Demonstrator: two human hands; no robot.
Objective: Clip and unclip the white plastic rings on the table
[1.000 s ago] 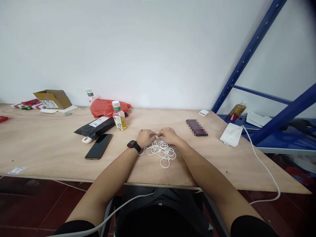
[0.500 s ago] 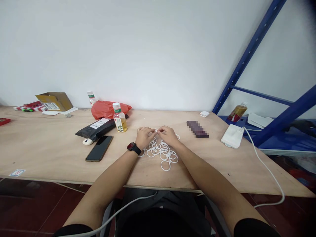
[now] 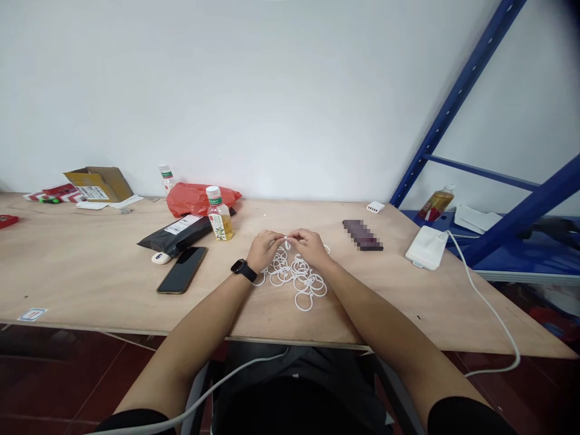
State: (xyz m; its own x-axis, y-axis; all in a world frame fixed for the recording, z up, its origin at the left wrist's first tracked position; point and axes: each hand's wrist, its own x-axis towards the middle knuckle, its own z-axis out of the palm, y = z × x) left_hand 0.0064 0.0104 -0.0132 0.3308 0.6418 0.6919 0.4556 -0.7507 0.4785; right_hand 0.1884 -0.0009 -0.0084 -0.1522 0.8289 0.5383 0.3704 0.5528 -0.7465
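Fingertips of my left hand [image 3: 265, 248] and my right hand [image 3: 309, 246] meet above the table, pinching a small white ring [image 3: 287, 244] between them. Most of that ring is hidden by the fingers. Just below and nearer to me lies a loose pile of white rings [image 3: 303, 301], each with a small knob-like part on its rim; they look like curtain rings. Part of another white ring shows past my right wrist. A black watch [image 3: 244, 269] is on my left wrist.
Left of my hands are a drink bottle [image 3: 220, 220], a phone [image 3: 182, 272], a black parcel bag [image 3: 174, 237] and a red plastic bag [image 3: 194, 198]. On the right lie a pixelated dark object [image 3: 362, 235], a white charger block [image 3: 375, 207] and a white power bank-like box [image 3: 426, 248] with a cable.
My hands stay together with only small finger movements. The white ring between my fingertips now hangs a little more in sight. The whole view has shifted very slightly.
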